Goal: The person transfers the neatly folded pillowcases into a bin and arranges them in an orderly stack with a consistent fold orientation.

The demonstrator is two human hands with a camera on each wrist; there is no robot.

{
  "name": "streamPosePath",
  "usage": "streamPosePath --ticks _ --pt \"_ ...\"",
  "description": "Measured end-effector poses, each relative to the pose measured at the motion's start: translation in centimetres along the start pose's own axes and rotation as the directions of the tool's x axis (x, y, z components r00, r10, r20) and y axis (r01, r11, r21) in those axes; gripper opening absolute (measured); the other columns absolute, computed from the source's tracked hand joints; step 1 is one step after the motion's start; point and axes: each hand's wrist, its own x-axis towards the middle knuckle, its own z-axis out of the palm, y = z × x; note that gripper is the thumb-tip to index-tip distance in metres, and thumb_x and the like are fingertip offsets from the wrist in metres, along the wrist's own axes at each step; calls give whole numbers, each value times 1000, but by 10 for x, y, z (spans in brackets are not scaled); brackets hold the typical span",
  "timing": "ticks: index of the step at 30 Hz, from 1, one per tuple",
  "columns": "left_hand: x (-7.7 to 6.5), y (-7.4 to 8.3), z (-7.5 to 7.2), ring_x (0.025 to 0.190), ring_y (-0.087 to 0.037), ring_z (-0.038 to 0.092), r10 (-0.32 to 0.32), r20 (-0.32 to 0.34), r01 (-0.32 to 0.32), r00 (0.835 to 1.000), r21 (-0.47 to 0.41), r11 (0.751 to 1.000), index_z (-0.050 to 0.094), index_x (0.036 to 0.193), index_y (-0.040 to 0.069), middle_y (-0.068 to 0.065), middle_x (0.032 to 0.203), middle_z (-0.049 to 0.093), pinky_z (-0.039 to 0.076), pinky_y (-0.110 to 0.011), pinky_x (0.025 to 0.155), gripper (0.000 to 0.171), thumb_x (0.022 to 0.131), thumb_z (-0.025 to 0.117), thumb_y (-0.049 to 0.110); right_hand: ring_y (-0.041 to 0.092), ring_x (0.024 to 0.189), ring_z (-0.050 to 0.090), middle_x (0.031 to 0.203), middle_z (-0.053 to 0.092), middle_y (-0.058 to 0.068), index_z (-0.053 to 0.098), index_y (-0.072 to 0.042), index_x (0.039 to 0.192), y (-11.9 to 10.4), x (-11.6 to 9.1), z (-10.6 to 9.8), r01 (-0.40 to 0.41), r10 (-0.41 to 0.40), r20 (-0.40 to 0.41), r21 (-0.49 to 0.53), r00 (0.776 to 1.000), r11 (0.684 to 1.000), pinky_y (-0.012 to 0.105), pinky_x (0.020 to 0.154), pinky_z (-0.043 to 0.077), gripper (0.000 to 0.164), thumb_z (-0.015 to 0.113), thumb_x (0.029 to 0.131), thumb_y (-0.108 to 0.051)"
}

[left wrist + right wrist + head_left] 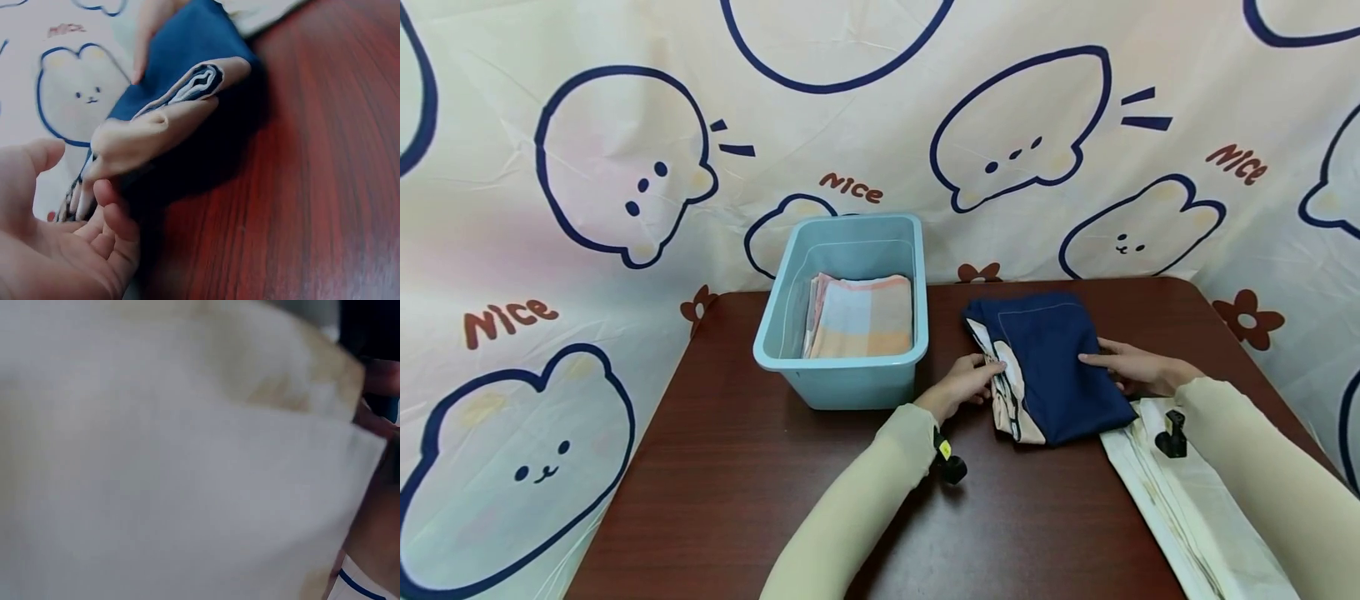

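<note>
A folded navy cloth [1048,367] with a printed beige and white side lies on the table between both hands. At its left edge is my left hand [964,383], thumb reaching over the cloth. In the left wrist view the thumb stands apart from the loosely bent fingers [119,228], right beside the cloth's rolled beige layers [144,134]. My right hand [1138,367] grips the right edge, thumb on top and the other fingers partly hidden below. White folded fabric [1187,500] lies under the right forearm and fills most of the right wrist view.
Left of the navy cloth stands a light blue plastic basin [850,387], holding a folded checked pastel cloth [865,317]. The dark brown table [722,500] meets a printed cloth backdrop [865,133] behind and at the sides. Each wrist carries a small black camera.
</note>
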Motion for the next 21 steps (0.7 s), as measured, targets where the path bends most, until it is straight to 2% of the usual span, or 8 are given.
streamPosePath --ticks 4,8,11,12,13,16,19,21 --pt "-4 3 5 64 -14 48 67 25 -70 997 141 987 29 160 13 -6 92 62 45 -29 66 74 99 62 40 16 65 45 81 50 1 -11 -13 162 1 -1 2 -6 6 -14 -13 1000 1000 33 66 45 89 48 106 -46" --pt "-4 3 9 110 -21 63 125 47 -131 991 182 974 22 161 20 -6 130 62 50 -40 96 78 99 64 39 16 66 46 87 53 3 -9 -14 163 2 -2 1 17 -16 -10 10 1000 1000 33 66 46 86 48 106 -44" --pt "-5 1 9 152 -27 32 136 47 -143 990 184 972 19 162 21 -6 167 26 35 -49 119 80 98 63 43 14 63 45 85 54 1 -8 -15 163 4 -2 0 43 -43 0 35 999 998 32 64 45 84 48 107 -42" --pt "-6 1 9 152 -25 32 126 45 -132 991 185 974 18 162 21 -5 167 26 36 -47 118 81 98 62 45 14 61 45 82 53 0 -8 -16 163 4 -2 0 51 -51 2 44 999 998 31 62 44 84 49 107 -41" --pt "-7 0 8 143 -24 44 114 44 -120 992 176 977 18 162 19 -7 159 40 42 -45 112 81 98 61 47 13 60 44 79 52 -1 -8 -16 163 5 -2 0 57 -58 1 45 998 997 31 62 44 84 49 106 -41" --pt "-7 0 4 96 -17 66 66 49 -72 997 140 988 18 162 16 -6 109 68 52 -35 81 84 99 58 52 11 58 46 92 59 2 -6 -16 164 4 -5 3 80 -80 -4 30 997 996 29 61 45 85 52 105 -41" --pt "-7 -1 0 58 -18 52 38 86 -48 996 124 991 24 160 12 -7 69 55 43 -32 59 79 101 56 51 9 58 49 134 52 15 -5 -16 164 3 -7 5 90 -90 3 16 996 996 28 62 47 86 53 105 -40" --pt "-7 -2 -2 80 -18 65 40 92 -57 995 190 980 24 160 12 -9 94 68 50 -33 71 77 102 54 51 9 58 49 154 34 21 -4 -15 164 3 -8 7 96 -96 11 16 995 995 28 61 48 86 54 105 -38"
